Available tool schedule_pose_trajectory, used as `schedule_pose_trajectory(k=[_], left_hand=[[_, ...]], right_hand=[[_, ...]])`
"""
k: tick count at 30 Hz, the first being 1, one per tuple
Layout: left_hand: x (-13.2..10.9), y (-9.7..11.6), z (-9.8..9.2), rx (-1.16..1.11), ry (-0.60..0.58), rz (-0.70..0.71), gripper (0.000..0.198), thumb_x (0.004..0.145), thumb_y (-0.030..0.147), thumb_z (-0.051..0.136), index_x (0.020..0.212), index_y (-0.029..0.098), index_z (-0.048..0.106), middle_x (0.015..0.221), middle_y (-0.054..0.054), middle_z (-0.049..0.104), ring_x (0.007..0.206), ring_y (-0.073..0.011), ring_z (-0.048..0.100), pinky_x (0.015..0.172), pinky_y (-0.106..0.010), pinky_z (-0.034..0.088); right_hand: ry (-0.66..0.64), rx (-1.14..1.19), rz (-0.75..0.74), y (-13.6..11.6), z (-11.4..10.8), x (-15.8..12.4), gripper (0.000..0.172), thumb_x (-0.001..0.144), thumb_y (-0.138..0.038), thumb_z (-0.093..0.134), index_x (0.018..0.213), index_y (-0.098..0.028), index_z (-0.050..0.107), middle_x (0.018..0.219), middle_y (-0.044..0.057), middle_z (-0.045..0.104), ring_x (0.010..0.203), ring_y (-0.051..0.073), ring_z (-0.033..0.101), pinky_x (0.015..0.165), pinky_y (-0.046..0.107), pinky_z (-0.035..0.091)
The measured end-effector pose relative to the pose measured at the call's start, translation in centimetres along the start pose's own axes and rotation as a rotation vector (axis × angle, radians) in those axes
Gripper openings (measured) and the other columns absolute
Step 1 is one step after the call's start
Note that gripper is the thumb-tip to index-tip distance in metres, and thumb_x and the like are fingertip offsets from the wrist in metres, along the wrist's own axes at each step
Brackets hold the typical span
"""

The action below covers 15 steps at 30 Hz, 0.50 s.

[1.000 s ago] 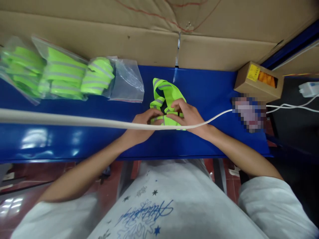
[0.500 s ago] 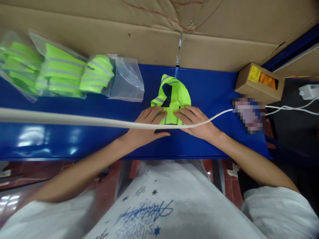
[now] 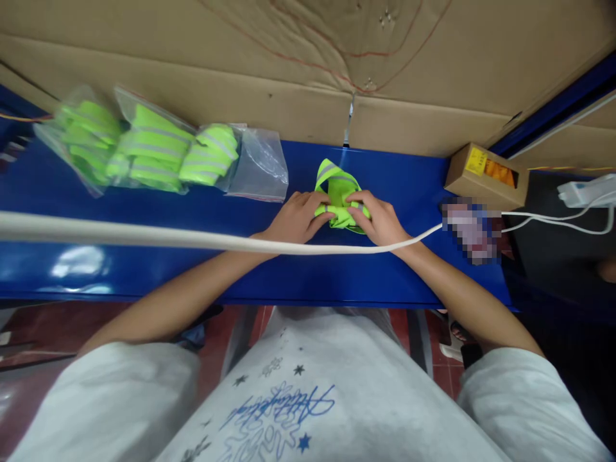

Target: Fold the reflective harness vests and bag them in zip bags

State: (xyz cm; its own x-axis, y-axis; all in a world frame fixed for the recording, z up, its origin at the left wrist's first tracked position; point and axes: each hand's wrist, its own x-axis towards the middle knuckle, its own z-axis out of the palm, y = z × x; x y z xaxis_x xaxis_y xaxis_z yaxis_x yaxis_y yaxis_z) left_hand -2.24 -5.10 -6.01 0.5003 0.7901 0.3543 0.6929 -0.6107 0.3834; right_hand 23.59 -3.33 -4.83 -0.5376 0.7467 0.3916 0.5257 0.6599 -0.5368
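A fluorescent yellow-green reflective vest (image 3: 341, 189) with grey strips lies partly rolled on the blue table (image 3: 327, 279). Its far end still forms a loop, and the near end is a thick fold. My left hand (image 3: 299, 217) pinches the left end of that fold between thumb and fingers. On the other side, my right hand (image 3: 378, 217) grips the right end the same way, thumb nearest me. A white cable (image 3: 216, 240) crosses the view in front of both forearms.
Clear bags with folded yellow-green vests (image 3: 158, 151) lie at the back left, beside a clear plastic bag (image 3: 260, 163). To the right stand a cardboard box (image 3: 464, 172) with orange contents and a blurred-out object (image 3: 471, 231). Cardboard sheeting (image 3: 298, 109) lines the back.
The near part of the vest has been folded up and away from me. My hands have gone from lying flat on it to gripping its ends, and the view has shifted slightly.
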Motion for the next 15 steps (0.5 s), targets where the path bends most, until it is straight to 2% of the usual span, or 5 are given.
schedule_pose_trajectory(k=[3, 7, 10, 13, 15], left_hand=[[0.4, 0.5, 0.5, -0.068, -0.006, -0.131, 0.044, 0.115, 0.051, 0.037, 0.13, 0.017, 0.06, 0.12, -0.012, 0.073, 0.105, -0.0265, 0.071, 0.098, -0.042, 0.051], [0.8, 1.1, 1.4, 0.018, 0.07, -0.208, 0.041, 0.113, 0.052, 0.044, 0.127, 0.018, 0.063, 0.123, -0.014, 0.071, 0.112, -0.0304, 0.067, 0.1, -0.044, 0.049], [1.0, 1.0, 1.4, 0.095, 0.145, -0.139, 0.041, 0.112, 0.05, 0.046, 0.124, 0.017, 0.067, 0.134, -0.019, 0.066, 0.12, -0.0339, 0.064, 0.102, -0.048, 0.049], [0.4, 0.9, 0.8, 0.047, 0.073, -0.022, 0.044, 0.115, 0.046, 0.038, 0.113, 0.017, 0.071, 0.12, -0.016, 0.071, 0.11, -0.0296, 0.067, 0.1, -0.045, 0.053], [-0.7, 1.3, 0.2, 0.032, 0.033, 0.045, 0.049, 0.114, 0.052, 0.039, 0.115, 0.016, 0.071, 0.118, -0.015, 0.073, 0.111, -0.0296, 0.069, 0.1, -0.045, 0.055]], right_hand=[[0.051, 0.062, 0.093, 0.3, 0.5, 0.8, 0.039, 0.112, -0.057, 0.046, 0.111, -0.023, 0.064, 0.098, 0.005, 0.075, 0.085, 0.019, 0.069, 0.079, 0.033, 0.053], [0.184, -0.163, 0.036, 0.5, 1.7, 1.9, 0.039, 0.113, -0.049, 0.046, 0.095, -0.022, 0.067, 0.1, 0.009, 0.072, 0.094, 0.024, 0.065, 0.086, 0.038, 0.047], [0.228, -0.209, 0.047, 0.6, 2.0, 2.3, 0.04, 0.113, -0.05, 0.046, 0.097, -0.021, 0.07, 0.099, 0.009, 0.072, 0.093, 0.024, 0.065, 0.084, 0.038, 0.047], [0.138, -0.214, 0.023, 0.4, 1.1, 1.2, 0.052, 0.116, -0.051, 0.037, 0.093, -0.02, 0.071, 0.09, 0.008, 0.075, 0.087, 0.023, 0.068, 0.085, 0.039, 0.049], [0.028, -0.234, -0.093, 0.0, 0.0, -0.7, 0.057, 0.116, -0.055, 0.032, 0.108, -0.018, 0.075, 0.109, 0.012, 0.079, 0.102, 0.026, 0.073, 0.097, 0.043, 0.049]])
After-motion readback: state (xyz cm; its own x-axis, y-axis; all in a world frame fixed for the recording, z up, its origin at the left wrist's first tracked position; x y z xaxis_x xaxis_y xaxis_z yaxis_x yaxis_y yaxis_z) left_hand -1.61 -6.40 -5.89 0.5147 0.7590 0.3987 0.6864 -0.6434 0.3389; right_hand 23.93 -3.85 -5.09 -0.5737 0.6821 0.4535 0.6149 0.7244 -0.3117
